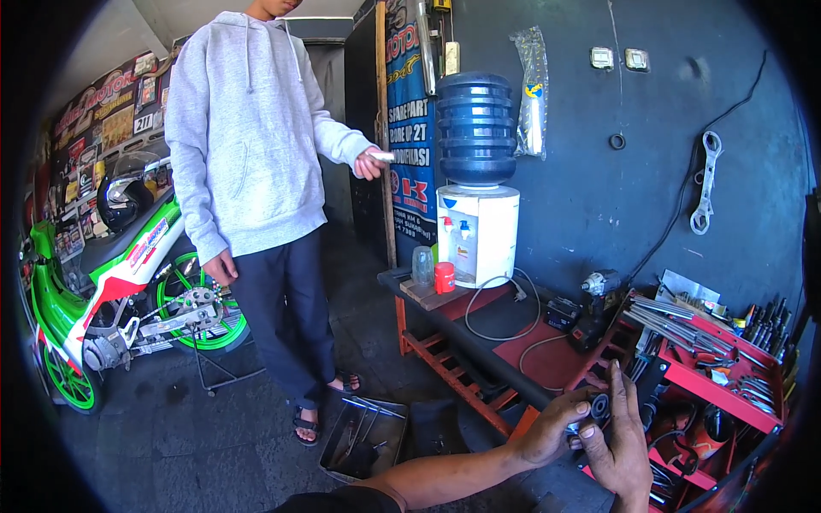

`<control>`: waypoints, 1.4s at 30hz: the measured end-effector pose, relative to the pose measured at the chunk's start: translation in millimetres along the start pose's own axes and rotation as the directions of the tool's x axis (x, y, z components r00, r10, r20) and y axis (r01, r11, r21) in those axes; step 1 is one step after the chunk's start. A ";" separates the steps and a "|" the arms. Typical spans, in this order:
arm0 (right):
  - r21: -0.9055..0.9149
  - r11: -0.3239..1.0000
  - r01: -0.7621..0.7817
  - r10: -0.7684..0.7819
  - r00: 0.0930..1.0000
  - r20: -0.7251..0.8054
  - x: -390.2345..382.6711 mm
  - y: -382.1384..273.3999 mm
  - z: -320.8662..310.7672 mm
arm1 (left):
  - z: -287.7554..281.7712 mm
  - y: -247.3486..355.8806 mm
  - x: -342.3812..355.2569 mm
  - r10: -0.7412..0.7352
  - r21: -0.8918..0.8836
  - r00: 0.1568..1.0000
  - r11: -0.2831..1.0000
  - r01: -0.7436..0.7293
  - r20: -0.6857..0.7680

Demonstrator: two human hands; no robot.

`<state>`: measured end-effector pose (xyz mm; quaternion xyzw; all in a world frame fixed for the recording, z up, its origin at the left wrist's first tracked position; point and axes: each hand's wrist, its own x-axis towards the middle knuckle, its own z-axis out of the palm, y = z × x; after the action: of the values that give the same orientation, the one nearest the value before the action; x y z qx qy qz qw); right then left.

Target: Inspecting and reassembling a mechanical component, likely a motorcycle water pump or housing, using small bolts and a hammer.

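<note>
At the lower right, both my hands meet around a small round metal part [599, 405] with a dark, ringed end face. My left hand [547, 430] is closed on it, thumb and fingers at its left side. From the right, my right hand [623, 449] cups the same part; its fingers point upward and its thumb lies by the lower end. Most of the part's body is hidden behind my fingers, so its exact kind does not show.
A red tool cart [723, 398] holds wrenches and sockets. Beside it, a low bench [479, 376] carries a cordless impact driver [596, 308] and a water dispenser [479, 235]. A tool tray [389, 440] lies on the floor near a standing person [248, 162]; a green motorcycle [128, 291] stands left.
</note>
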<state>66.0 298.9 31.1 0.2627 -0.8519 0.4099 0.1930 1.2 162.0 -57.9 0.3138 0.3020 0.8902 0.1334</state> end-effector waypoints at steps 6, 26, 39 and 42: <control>-0.022 0.992 0.124 -0.126 0.986 -0.106 1.9 5.2 2.1 | 1.1 5.4 0.9 -0.028 0.077 0.999 0.997 0.030 -0.027; 0.141 0.953 0.266 0.054 0.311 -0.949 -13.3 30.6 -44.0 | -8.9 5.0 4.1 -0.038 0.128 0.999 0.991 0.041 -0.032; 0.082 0.968 0.237 -0.051 0.505 -0.862 -12.0 44.7 -32.5 | 9.0 9.4 2.0 -0.007 0.184 0.997 0.983 0.021 -0.077; 0.067 0.960 0.273 -0.078 0.490 -0.868 -13.1 44.7 -31.2 | 9.6 7.2 0.9 0.002 0.205 0.998 0.979 0.012 -0.067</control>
<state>52.8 351.1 15.7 0.1287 -0.5680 0.5452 0.6030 6.3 161.1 -47.0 0.2950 0.3973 0.8641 0.0923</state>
